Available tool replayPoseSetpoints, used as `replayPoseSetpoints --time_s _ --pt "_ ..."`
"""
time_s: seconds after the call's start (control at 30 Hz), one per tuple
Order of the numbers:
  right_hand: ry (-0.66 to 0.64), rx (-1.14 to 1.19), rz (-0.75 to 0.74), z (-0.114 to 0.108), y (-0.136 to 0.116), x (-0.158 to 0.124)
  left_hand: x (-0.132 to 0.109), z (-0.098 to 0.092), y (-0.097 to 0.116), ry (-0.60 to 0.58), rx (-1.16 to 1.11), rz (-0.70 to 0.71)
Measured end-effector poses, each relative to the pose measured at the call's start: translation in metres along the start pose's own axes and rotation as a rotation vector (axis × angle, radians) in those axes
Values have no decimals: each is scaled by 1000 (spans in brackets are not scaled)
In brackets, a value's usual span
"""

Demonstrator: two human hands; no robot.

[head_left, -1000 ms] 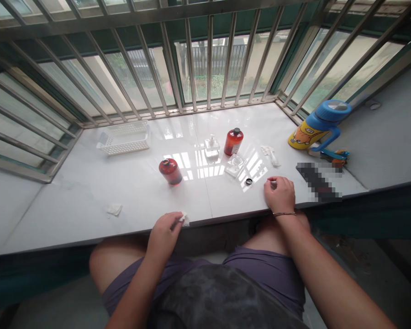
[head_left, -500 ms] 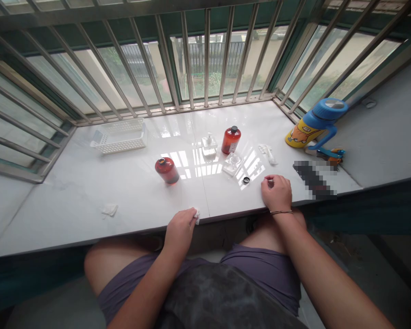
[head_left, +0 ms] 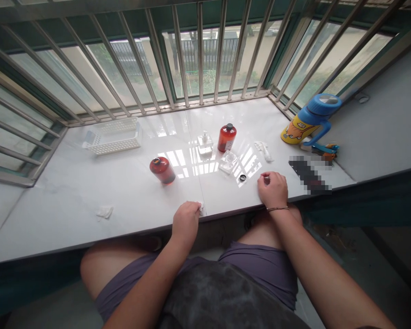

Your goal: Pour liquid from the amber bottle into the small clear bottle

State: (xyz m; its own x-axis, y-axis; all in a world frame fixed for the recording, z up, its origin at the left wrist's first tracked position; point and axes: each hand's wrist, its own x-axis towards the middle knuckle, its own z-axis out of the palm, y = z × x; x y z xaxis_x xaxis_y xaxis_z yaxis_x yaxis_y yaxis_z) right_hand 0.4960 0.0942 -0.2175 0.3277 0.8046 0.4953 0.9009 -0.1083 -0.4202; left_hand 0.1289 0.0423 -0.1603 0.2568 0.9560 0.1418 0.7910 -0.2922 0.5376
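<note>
My left hand [head_left: 187,221] is closed on a crumpled white tissue [head_left: 201,209] at the front edge of the white tabletop [head_left: 133,201]. My right hand [head_left: 274,188] rests on the table near the edge with its fingers curled in; whether anything is inside them is hidden. A black bottle cap [head_left: 243,177] lies just left of it. An uncapped reddish-brown bottle [head_left: 162,170] stands beyond my left hand. Farther back is a capped reddish-brown bottle [head_left: 227,138], between a clear pump bottle [head_left: 204,145] and a clear square item [head_left: 228,162] lying in front.
A white perforated basket [head_left: 113,145] sits at the back left. Another crumpled tissue [head_left: 104,212] lies front left, and a white crumpled piece [head_left: 264,151] at the right. A blue and yellow flask [head_left: 304,123] stands near the right wall, by a blurred-out dark object [head_left: 308,176]. Metal bars [head_left: 200,59] line the window.
My left hand has moved a little to the right along the table edge with the tissue. The whole view has shifted slightly; my right hand stays in place on the table.
</note>
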Motion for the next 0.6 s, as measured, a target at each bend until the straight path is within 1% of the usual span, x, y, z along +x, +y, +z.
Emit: replayPoseSetpoints --time_s 0.27,0.6 --pt "3 -3 20 -1 -3 0 29 5 5 15 36 -44" --pt "-3 8 36 -4 -7 1 55 6 7 -51 64 -99"
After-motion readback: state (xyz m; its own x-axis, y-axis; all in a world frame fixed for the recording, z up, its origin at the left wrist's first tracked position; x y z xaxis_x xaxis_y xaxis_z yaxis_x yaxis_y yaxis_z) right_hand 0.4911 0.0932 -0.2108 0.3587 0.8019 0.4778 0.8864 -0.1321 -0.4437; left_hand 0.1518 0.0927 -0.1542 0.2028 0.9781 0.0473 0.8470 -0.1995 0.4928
